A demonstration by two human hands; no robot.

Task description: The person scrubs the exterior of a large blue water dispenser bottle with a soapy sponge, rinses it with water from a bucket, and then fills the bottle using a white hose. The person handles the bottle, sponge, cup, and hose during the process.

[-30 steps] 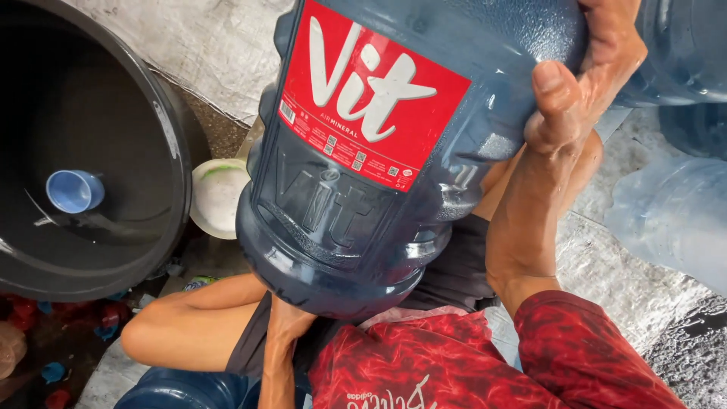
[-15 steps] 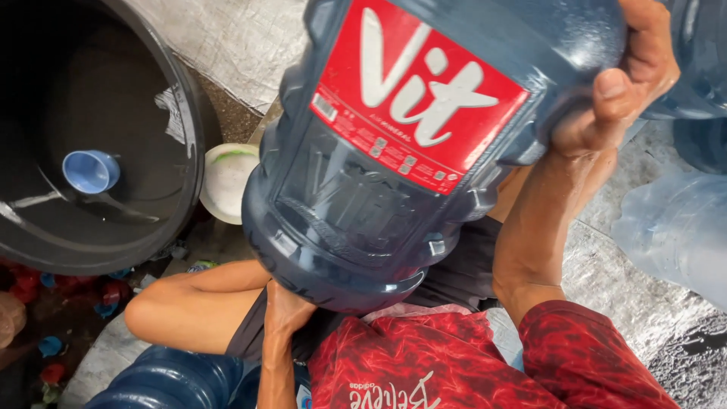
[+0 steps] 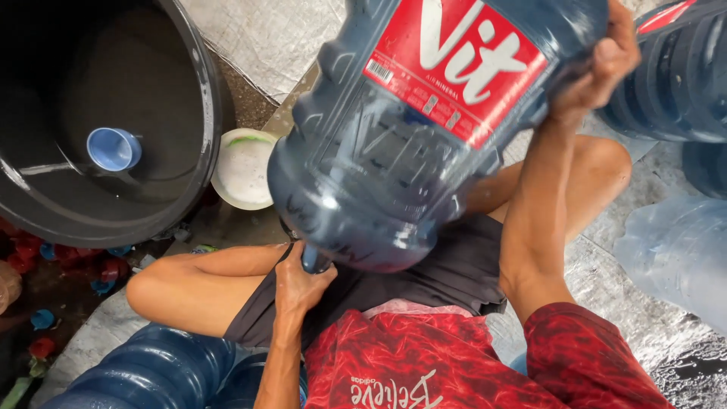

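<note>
Now we have the big blue water jug [image 3: 394, 159] tipped further over than a moment ago, its red label swung up toward the top right and its base lifted higher, so the neck end sits low over our lap and the inverting looks nearly complete. Our left hand [image 3: 301, 284] is closed around the neck at the bottom, while our right hand [image 3: 598, 72] clasps the upper wall near the base. Its long axis runs diagonally, mouth pointing down-left toward our thighs, base up-right, beside the black tub [image 3: 189, 136] holding a blue cup [image 3: 113, 148].
</note>
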